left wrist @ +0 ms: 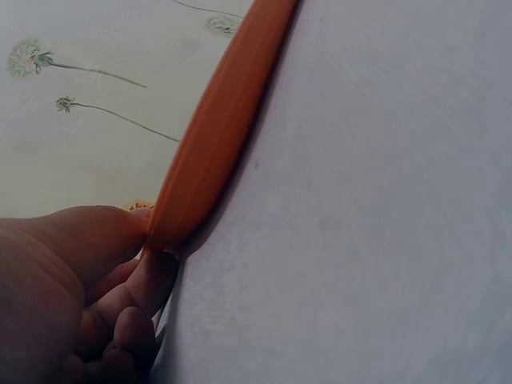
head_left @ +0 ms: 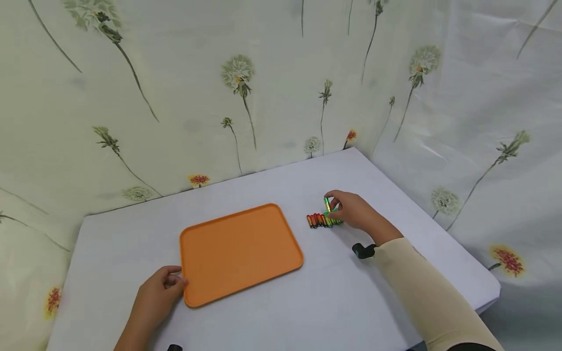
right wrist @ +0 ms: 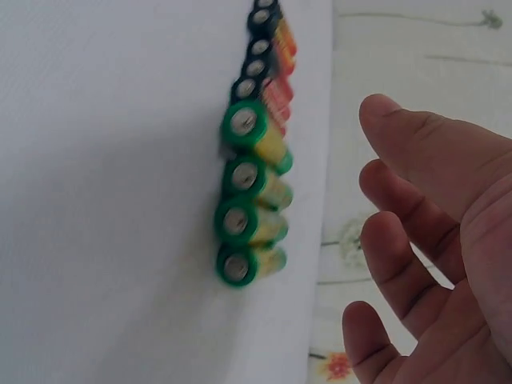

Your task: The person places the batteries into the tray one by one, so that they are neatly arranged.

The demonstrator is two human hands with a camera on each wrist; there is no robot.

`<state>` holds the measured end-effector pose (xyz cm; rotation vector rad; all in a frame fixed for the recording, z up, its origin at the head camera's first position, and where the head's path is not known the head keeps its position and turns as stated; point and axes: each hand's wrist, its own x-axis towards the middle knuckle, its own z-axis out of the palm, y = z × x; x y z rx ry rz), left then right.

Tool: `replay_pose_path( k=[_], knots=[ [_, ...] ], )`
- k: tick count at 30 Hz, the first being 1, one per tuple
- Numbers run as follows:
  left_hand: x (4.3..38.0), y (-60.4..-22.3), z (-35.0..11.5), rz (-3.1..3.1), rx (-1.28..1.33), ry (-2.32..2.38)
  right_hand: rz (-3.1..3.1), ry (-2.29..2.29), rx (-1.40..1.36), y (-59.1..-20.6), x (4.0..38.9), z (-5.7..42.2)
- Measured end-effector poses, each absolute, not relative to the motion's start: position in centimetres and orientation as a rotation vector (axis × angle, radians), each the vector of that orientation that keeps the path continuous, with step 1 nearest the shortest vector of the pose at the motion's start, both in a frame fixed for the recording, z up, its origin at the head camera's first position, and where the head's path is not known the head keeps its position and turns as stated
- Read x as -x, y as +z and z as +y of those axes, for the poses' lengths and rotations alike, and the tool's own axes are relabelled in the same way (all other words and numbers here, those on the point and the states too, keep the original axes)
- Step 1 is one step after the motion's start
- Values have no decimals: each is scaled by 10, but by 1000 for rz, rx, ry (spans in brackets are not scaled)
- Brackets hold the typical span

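My right hand (head_left: pixel 352 208) pinches a green-and-gold battery (head_left: pixel 327 204) between thumb and index finger, just beyond a row of batteries (head_left: pixel 319 221) on the white table. In the right wrist view, green batteries (right wrist: pixel 238 221) and red ones (right wrist: pixel 276 100) lie side by side, ends facing the camera. There the right hand (right wrist: pixel 436 240) hangs beside the row; its battery is hidden, and the other fingers are loosely bent. My left hand (head_left: pixel 158 295) grips the left edge of a flat orange tray (head_left: pixel 241 253). In the left wrist view, thumb and fingers (left wrist: pixel 152 276) pinch the tray's rim (left wrist: pixel 216 136).
The white table (head_left: pixel 338 297) is backed by a curtain (head_left: pixel 281 87) with dandelion prints, which also runs along the right side. A black wrist device (head_left: pixel 363 251) sits under the right wrist. The batteries lie to the right of the tray.
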<state>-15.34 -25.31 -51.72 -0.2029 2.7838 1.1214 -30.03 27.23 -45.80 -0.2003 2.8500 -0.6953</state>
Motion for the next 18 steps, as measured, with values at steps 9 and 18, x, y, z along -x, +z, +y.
replay_pose_path(
  k=[9, 18],
  knots=[
    [157, -520, -250, 2774, 240, 1147, 2807, -806, 240, -456, 299, 247],
    [155, -519, -255, 2803, 239, 1145, 2797, -835, 325, -460, 303, 219]
  ],
)
